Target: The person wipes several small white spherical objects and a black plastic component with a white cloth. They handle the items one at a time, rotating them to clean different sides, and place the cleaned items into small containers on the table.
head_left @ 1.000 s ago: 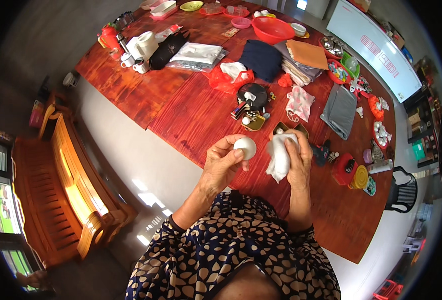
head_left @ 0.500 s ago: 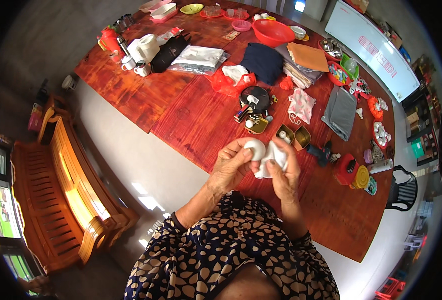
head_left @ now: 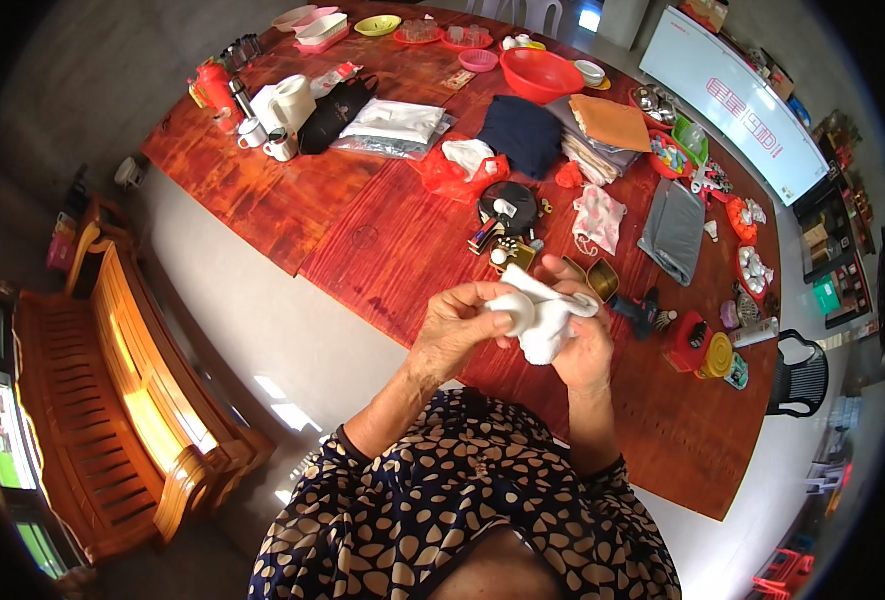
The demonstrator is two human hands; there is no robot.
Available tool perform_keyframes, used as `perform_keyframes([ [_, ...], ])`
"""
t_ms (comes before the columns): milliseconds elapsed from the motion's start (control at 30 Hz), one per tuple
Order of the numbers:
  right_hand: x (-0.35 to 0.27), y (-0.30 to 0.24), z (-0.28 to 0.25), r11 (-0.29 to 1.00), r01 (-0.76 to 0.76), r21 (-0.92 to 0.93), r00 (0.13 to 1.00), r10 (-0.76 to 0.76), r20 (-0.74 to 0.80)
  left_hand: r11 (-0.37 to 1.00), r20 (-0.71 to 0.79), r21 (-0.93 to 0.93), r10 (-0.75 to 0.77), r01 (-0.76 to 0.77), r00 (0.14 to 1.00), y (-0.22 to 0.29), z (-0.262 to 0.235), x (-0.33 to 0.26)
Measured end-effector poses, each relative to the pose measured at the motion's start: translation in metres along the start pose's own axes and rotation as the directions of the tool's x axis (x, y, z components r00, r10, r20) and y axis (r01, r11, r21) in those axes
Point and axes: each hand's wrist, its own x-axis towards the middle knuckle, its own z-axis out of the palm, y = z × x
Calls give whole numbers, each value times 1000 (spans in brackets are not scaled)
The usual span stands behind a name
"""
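Just over the table's near edge, my left hand (head_left: 455,328) pinches a small round white object (head_left: 514,316), smooth and disc-like; its exact kind I cannot make out. A soft white cloth (head_left: 546,340) is gripped in my right hand (head_left: 590,350), bunched up with a flap rising toward the far side. The cloth touches the round object and covers part of it. Beyond the hands are a gold-coloured open container (head_left: 604,279) and a small tin (head_left: 511,254) of little items. A dark power drill (head_left: 643,313) lies to the right of my right hand.
On the reddish wooden table (head_left: 363,270) lie a black round tray (head_left: 510,207), a pink-and-white drawstring pouch (head_left: 600,218), folded grey fabric (head_left: 674,233) and a red basin (head_left: 542,73). A red box (head_left: 688,345) sits at right. A wooden bench (head_left: 113,400) stands left.
The white cloth has been brought over against the round object and now partly covers it. My right hand has turned, its palm facing up more.
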Motion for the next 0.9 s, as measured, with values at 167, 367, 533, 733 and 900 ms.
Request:
perform_keyframes([
  [167,-16,2,-46,988,-134,-78,990,130,-59,959,11,-284,3,0,1000,6,-21,5],
  [367,4,-4,-22,786,169,-594,976,-216,-9,940,54,-325,-92,105,994,2,-13,10],
  [533,16,4,-4,898,161,-409,948,-25,317,946,162,-312,-36,86,986,-7,-2,14],
  [733,-8,18,6,817,31,-575,996,23,86,844,95,-534,8,44,995,-18,-7,22],
  [900,-9,13,-17,543,152,-826,988,-113,107,877,46,-481,9,15,999,-29,-7,19],
])
